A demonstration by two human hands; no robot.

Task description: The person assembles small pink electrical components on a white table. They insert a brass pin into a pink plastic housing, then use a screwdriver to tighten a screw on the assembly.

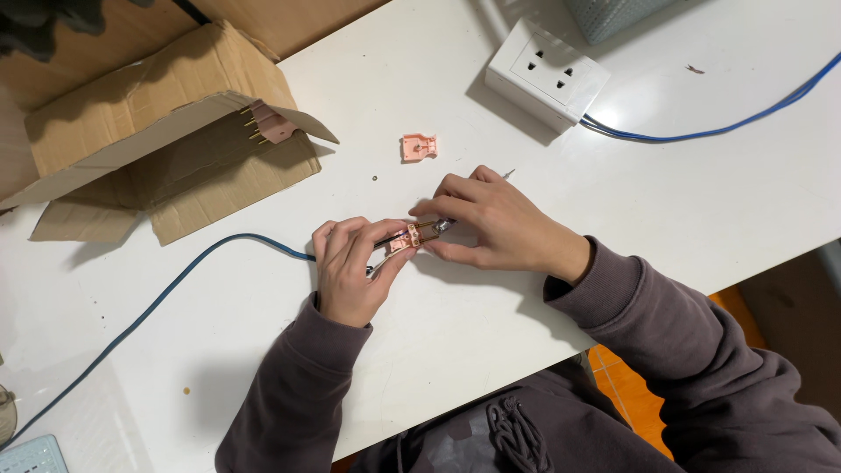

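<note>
Gripping pink plug [405,238] between both hands: left hand [349,273] curled, right hand [491,221] pinching prongs.

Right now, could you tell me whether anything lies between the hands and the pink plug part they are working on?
Nothing visible does: the left hand and right hand both already hold the pink plug part directly above the white table.

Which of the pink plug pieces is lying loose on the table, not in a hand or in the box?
The pink piece lying alone on the white table, above both hands. Another is held between the hands; a third, with prongs, sits in the cardboard box.
</note>
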